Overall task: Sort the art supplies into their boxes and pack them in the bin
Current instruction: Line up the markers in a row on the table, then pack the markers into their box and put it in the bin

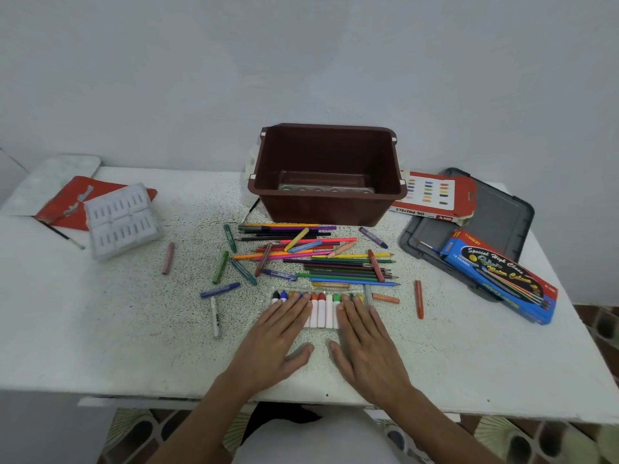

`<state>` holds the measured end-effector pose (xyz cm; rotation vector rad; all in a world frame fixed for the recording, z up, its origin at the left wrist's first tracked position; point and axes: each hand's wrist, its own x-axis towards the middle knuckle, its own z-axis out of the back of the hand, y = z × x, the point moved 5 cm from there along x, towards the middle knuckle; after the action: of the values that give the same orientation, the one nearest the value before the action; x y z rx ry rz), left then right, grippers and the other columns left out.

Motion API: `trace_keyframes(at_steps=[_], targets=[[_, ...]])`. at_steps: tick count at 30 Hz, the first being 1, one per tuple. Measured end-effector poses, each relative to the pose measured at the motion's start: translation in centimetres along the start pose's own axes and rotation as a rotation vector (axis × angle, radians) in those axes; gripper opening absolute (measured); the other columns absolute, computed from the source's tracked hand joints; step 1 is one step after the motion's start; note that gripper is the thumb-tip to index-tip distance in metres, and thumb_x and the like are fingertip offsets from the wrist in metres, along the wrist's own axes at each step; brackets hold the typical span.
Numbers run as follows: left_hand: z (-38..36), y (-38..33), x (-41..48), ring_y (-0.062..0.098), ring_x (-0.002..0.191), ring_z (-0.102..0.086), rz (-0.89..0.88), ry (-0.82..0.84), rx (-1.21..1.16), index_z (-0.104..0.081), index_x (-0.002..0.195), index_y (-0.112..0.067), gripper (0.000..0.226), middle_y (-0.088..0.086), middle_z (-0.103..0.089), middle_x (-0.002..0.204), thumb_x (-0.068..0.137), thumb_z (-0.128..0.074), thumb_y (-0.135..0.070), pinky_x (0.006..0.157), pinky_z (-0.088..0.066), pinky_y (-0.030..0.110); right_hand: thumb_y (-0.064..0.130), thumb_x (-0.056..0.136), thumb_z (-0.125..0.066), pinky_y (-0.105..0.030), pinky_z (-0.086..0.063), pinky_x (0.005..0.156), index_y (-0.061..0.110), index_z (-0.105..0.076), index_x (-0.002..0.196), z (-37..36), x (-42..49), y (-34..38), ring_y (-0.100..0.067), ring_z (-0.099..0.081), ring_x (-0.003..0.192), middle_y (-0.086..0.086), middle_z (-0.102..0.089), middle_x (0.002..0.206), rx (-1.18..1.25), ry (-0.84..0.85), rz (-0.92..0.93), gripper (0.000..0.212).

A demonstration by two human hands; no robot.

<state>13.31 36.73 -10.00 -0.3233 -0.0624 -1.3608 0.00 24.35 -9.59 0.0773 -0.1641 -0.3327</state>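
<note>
My left hand (278, 339) and my right hand (365, 343) lie flat, fingers straight, on a clear pack of white markers with coloured caps (321, 309) at the table's near middle. Beyond it lies a loose heap of coloured pencils (328, 262) mixed with oil pastel sticks (221, 266). A brown bin (326, 209) stands behind the heap with a clear case lying inside it. A blue watercolour pencil box (502, 276) lies at the right, an oil pastels box (432, 195) right of the bin.
A grey lid (502, 212) lies under the boxes at right. A white plastic insert tray (122, 221) and a red box (70, 202) sit at the left with a thin brush. Stray pastels lie around the heap. The white table (134, 346) ends just before my body.
</note>
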Motion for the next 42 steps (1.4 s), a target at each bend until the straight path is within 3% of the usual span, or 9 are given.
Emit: trace_keyframes(at_steps=[8,13,17,21,25,29,35,39,42], targets=[[0.7,0.0,0.0,0.015,0.150,-0.019,0.050,-0.038,-0.066,-0.030,0.152,-0.008,0.066,0.005,-0.026,0.161,0.100,-0.043,-0.047,0.118,-0.024,0.040,0.046,0.102,-0.034,-0.046,-0.022,0.116,0.003,-0.027,0.152,0.4,-0.3,-0.1,-0.029,-0.015,0.150,-0.017,-0.021,0.160,0.050,-0.041,-0.010,0.066],[1.7,0.2,0.1,0.013,0.147,-0.027,0.132,-0.106,-0.196,-0.041,0.148,-0.011,0.061,0.000,-0.035,0.156,0.098,-0.049,-0.044,0.121,-0.020,0.034,0.043,0.104,-0.030,-0.048,-0.023,0.117,0.004,-0.032,0.150,2.0,0.1,-0.3,-0.032,-0.017,0.149,-0.018,-0.025,0.158,0.182,-0.103,-0.020,0.060],[3.0,0.1,1.7,0.001,0.136,-0.039,0.228,-0.119,-0.352,-0.049,0.144,-0.022,0.052,-0.011,-0.049,0.146,0.098,-0.044,-0.046,0.115,-0.029,0.029,0.050,0.102,-0.026,-0.037,-0.013,0.122,0.018,-0.034,0.151,4.3,1.1,-3.2,-0.019,-0.016,0.150,-0.006,-0.024,0.161,0.341,-0.127,-0.249,0.059],[4.0,-1.0,5.7,-0.009,0.118,-0.044,0.231,-0.102,-0.524,-0.058,0.136,-0.026,0.042,-0.013,-0.061,0.131,0.099,-0.046,-0.043,0.105,-0.036,0.021,0.044,0.100,-0.038,-0.034,-0.026,0.114,0.016,-0.046,0.144,7.1,1.9,-7.3,-0.020,-0.032,0.141,-0.007,-0.040,0.153,0.433,-0.176,-0.493,0.053],[4.1,-3.2,11.3,0.001,0.115,-0.054,0.153,-0.047,-0.649,-0.061,0.132,-0.023,0.036,-0.010,-0.063,0.126,0.100,-0.051,-0.035,0.096,-0.043,0.020,0.035,0.099,-0.047,-0.040,-0.041,0.104,0.012,-0.055,0.135,9.4,1.5,-10.5,-0.025,-0.049,0.128,-0.008,-0.055,0.138,0.445,-0.232,-0.605,0.044],[3.8,-5.9,16.7,0.005,0.092,-0.062,0.085,-0.022,-0.722,-0.065,0.127,-0.021,0.032,-0.003,-0.069,0.115,0.097,-0.056,-0.029,0.085,-0.051,0.027,0.031,0.099,-0.053,-0.042,-0.045,0.100,0.012,-0.056,0.133,10.4,0.5,-13.3,-0.026,-0.053,0.122,-0.010,-0.059,0.134,0.458,-0.251,-0.719,0.039],[0.8,-10.9,23.3,0.016,0.113,-0.061,0.074,0.091,-0.746,-0.060,0.132,-0.018,0.038,0.002,-0.067,0.123,0.095,-0.056,-0.026,0.092,-0.046,0.031,0.026,0.098,-0.056,-0.032,-0.041,0.097,0.008,-0.058,0.131,11.5,-2.5,-17.9,-0.025,-0.052,0.122,-0.010,-0.059,0.133,0.492,-0.338,-0.882,0.037],[-2.1,-13.0,25.7,0.022,0.134,-0.043,0.112,0.237,-0.651,-0.046,0.145,-0.016,0.049,0.004,-0.050,0.145,0.099,-0.052,-0.030,0.107,-0.035,0.035,0.023,0.098,-0.056,-0.027,-0.036,0.095,0.010,-0.060,0.129,12.2,-4.6,-20.8,-0.025,-0.051,0.122,-0.008,-0.059,0.131,0.454,-0.380,-0.963,0.034],[-3.1,-13.9,26.6,0.024,0.138,-0.036,0.142,0.245,-0.619,-0.041,0.147,-0.016,0.052,0.005,-0.044,0.149,0.098,-0.052,-0.028,0.110,-0.033,0.038,0.022,0.097,-0.054,-0.027,-0.039,0.094,0.013,-0.060,0.129,12.3,-6.1,-22.7,-0.024,-0.052,0.118,-0.009,-0.060,0.126,0.445,-0.399,-1.021,0.034]])
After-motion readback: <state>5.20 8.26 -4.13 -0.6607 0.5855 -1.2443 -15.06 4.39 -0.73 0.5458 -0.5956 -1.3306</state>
